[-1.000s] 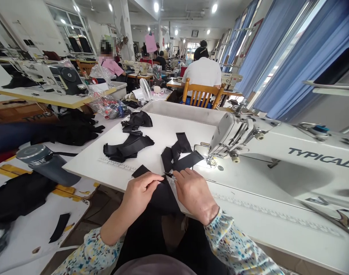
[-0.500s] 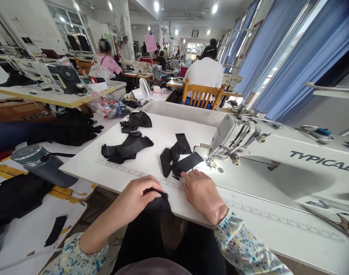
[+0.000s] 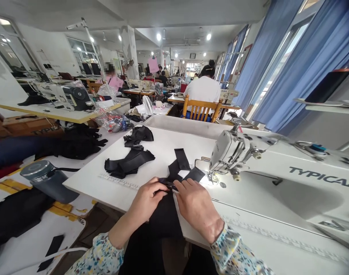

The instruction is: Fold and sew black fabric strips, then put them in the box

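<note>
My left hand [image 3: 147, 200] is closed, pinching the upper edge of a black fabric piece [image 3: 165, 219] that hangs over the table's front edge toward my lap. Right beside it, my right hand [image 3: 196, 204] is closed around small dark thread snips [image 3: 171, 185], mostly hidden by the fingers, their tips at the fabric's edge. Just beyond my hands lie black fabric strips [image 3: 182, 159], partly covered, next to the needle area of the white sewing machine [image 3: 228, 152].
Two heaps of black fabric pieces [image 3: 128, 162] lie left on the white table [image 3: 91, 183]. A ruler strip [image 3: 118, 181] runs along its front. A dark tumbler [image 3: 52, 183] stands on the left surface. Ahead, a person in white [image 3: 204, 89] sits on a wooden chair [image 3: 201, 108].
My right hand has brought the snips from the table to the fabric in my left hand. My left hand has moved slightly right, and the hands now meet. The view has tilted up.
</note>
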